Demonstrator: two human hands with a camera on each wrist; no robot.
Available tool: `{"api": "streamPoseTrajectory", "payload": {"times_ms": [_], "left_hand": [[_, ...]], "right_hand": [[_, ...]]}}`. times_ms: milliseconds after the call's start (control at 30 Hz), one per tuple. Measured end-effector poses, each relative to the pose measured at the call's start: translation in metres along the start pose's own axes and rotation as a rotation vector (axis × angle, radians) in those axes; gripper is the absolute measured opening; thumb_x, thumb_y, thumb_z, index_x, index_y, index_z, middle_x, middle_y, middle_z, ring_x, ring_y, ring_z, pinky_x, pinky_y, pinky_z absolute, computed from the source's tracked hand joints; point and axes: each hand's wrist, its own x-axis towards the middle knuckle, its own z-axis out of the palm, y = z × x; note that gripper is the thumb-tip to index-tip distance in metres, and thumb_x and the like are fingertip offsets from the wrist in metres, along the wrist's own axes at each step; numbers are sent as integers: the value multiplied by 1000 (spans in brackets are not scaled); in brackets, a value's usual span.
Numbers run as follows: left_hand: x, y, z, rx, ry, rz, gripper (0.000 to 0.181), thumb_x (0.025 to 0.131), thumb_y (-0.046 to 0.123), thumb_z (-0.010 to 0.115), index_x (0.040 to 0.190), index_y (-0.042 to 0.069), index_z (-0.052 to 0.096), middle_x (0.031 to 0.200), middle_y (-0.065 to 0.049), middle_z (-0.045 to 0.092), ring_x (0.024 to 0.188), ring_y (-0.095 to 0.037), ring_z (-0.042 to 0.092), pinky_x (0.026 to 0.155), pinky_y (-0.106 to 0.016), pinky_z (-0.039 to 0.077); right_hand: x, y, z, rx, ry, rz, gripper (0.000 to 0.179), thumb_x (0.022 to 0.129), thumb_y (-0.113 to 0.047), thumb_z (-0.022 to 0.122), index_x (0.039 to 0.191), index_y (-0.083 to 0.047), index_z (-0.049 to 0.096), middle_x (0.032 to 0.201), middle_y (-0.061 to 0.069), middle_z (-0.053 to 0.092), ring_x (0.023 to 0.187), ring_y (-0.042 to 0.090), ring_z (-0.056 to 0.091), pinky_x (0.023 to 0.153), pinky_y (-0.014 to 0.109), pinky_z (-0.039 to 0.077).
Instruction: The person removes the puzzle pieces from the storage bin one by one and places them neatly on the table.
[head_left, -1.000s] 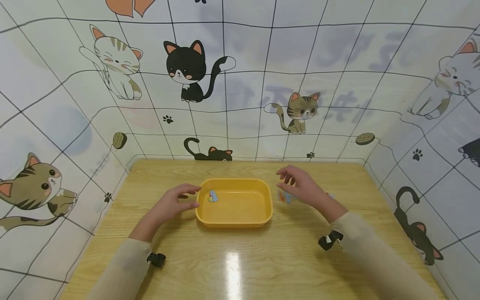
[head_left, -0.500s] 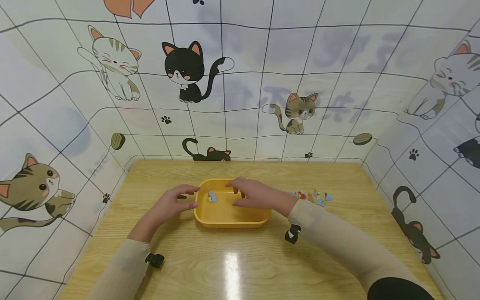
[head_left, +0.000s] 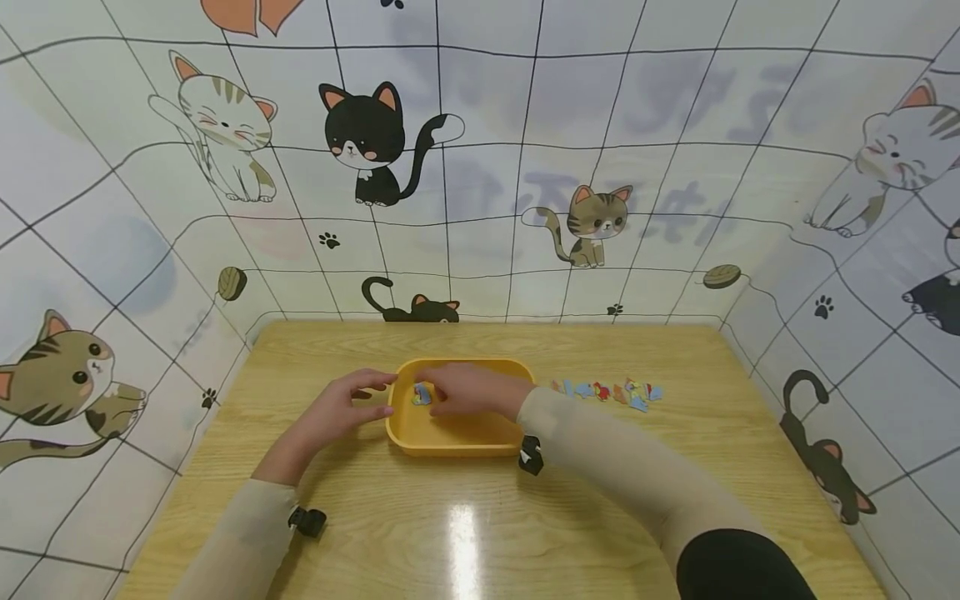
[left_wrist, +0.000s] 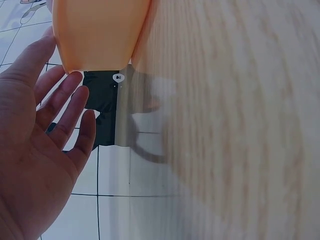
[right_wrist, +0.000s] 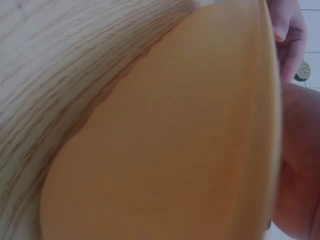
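A yellow plastic tray [head_left: 462, 448] stands on the wooden table. Inside its left end lies a small puzzle-like piece [head_left: 422, 395] in blue, yellow and red. My right hand [head_left: 472, 390] reaches into the tray, fingertips right at the piece, with thumb and index finger apart. My left hand [head_left: 341, 417] is at the tray's left end, thumb and fingers loosely spread against its outside. The left wrist view shows the left hand's fingers [left_wrist: 62, 110] relaxed beside the tray wall [left_wrist: 100, 35]. In the right wrist view the tray side [right_wrist: 165, 140] hides the right fingertips.
Right of the tray, several similar colourful pieces [head_left: 602, 392] lie in a row on the table [head_left: 570, 517]. A cat-printed cloth [head_left: 495, 183] surrounds the table at the back and sides. Each wrist wears a small black camera [head_left: 307, 522].
My right hand has moved left from over the loose pieces into the tray, down to the piece there. The row of pieces has come into view. My left hand stays at the tray.
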Motion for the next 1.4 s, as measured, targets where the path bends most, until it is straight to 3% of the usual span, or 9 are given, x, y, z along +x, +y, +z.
{"api": "streamPoseTrajectory", "payload": {"times_ms": [200, 500, 833, 1067, 1400], "left_hand": [[-1, 0, 0, 8, 4, -4, 52, 100, 23, 86, 149, 16, 70, 145, 0, 69, 134, -31, 63, 112, -61, 53], [-1, 0, 0, -3, 4, 3, 52, 100, 24, 86, 149, 13, 70, 146, -5, 69, 135, -35, 63, 113, -64, 52], [1, -1, 0, -14, 3, 10, 55, 100, 26, 87, 149, 10, 69, 146, -6, 69, 135, -35, 63, 113, -63, 52], [1, 2, 0, -17, 2, -10, 54, 99, 18, 87, 149, 8, 69, 147, -8, 69, 135, -36, 62, 114, -62, 52], [2, -1, 0, -27, -2, -21, 53, 99, 20, 87, 149, 12, 70, 146, -5, 69, 135, -35, 63, 114, -63, 51]], "right_hand": [[12, 4, 6, -63, 3, 3, 54, 105, -25, 77, 155, -18, 57, 82, -7, 64, 72, 9, 57, 67, 25, 46], [22, 10, 13, -123, 25, -1, 35, 104, -19, 76, 137, -18, 63, 79, -7, 59, 71, 10, 55, 66, 25, 44], [26, 16, 16, -33, 23, 46, 34, 106, -20, 76, 137, -9, 66, 96, -3, 67, 83, 11, 59, 76, 24, 50], [25, 17, 16, 9, 48, 53, 40, 103, -20, 80, 139, -7, 69, 103, -3, 72, 88, 9, 64, 81, 24, 54], [26, 19, 19, 92, 63, 82, 36, 98, -19, 84, 130, -5, 73, 90, -7, 70, 77, 7, 61, 71, 21, 51]]}}
